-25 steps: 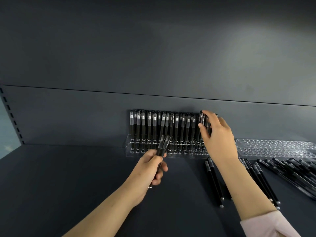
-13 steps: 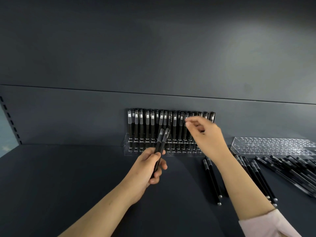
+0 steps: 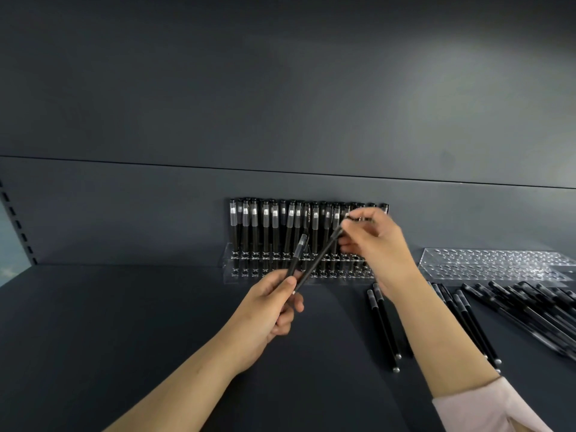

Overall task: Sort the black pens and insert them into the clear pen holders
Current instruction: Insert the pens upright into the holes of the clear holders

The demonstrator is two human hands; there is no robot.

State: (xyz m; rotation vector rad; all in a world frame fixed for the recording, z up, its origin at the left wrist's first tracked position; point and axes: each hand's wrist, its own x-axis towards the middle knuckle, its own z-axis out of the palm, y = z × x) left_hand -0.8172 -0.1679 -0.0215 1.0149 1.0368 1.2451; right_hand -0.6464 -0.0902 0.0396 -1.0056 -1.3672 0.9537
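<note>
My left hand (image 3: 268,310) grips the lower ends of two black pens. One pen (image 3: 297,255) points up from its fist. The other pen (image 3: 321,255) slants up to the right, and my right hand (image 3: 374,244) pinches its cap end. Behind both hands a clear pen holder (image 3: 229,269) stands against the back wall with several black pens (image 3: 265,226) upright in it. My right hand hides the holder's right end.
A second clear pen holder (image 3: 495,265) with bare holes lies at the right. In front of it, several loose black pens (image 3: 530,307) are heaped, and a few more (image 3: 385,325) lie beside my right forearm. The dark shelf top (image 3: 124,322) stretches left.
My right hand left the pens standing in the holder, moved left and down, and took hold of the top of one pen in my left hand, which now tilts rightward.
</note>
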